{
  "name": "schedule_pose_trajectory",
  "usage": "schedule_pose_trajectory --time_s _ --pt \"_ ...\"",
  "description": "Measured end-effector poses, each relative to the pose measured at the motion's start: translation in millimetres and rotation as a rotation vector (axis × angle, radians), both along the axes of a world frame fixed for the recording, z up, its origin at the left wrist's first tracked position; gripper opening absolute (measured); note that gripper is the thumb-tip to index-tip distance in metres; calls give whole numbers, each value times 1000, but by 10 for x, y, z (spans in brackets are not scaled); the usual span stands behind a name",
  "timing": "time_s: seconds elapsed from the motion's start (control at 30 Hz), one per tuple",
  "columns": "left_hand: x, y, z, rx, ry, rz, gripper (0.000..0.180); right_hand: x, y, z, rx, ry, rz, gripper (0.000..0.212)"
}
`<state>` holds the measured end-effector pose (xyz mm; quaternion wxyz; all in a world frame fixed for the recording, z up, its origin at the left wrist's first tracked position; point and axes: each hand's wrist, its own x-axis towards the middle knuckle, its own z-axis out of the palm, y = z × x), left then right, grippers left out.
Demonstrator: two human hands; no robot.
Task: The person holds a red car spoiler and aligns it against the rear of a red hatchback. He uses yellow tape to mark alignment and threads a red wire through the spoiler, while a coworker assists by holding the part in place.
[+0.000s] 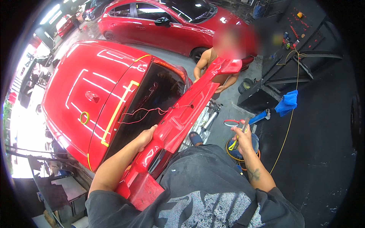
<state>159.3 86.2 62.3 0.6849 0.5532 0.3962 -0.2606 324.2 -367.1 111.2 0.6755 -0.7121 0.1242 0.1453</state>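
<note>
A long glossy red car spoiler [178, 121] stretches diagonally from beside my body to a co-worker [207, 62] at the far end, whose hands support it. My left hand [146, 137] is closed over the spoiler's near left edge, its fingers partly hidden. Thin pink wires [141, 111] run from the spoiler to the rear of a red car [81, 81]. Off to the right, my right hand [243, 138] is closed around a slim dark tool [246, 124] with a yellow end showing below; its exact kind is unclear. Close to that hand is a red-rimmed ring [231, 122], perhaps a tape roll.
Yellow masking tape [121, 112] lines the car's rear edge, and a yellow-green tape roll [84, 117] lies on its roof. A blue bucket [254, 143] stands below my right hand. Blue cloth [287, 102] hangs at a black metal rack [285, 78]. Another red car [152, 28] is parked behind.
</note>
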Motion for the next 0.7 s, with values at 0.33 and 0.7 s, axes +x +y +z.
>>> schedule_pose_trajectory --time_s 0.33,0.7 --pt "-283 52 -463 91 -40 -4 64 408 71 -413 25 91 -67 89" --pt "-440 -302 -474 -48 -52 -56 70 722 1050 -779 124 17 -286 109"
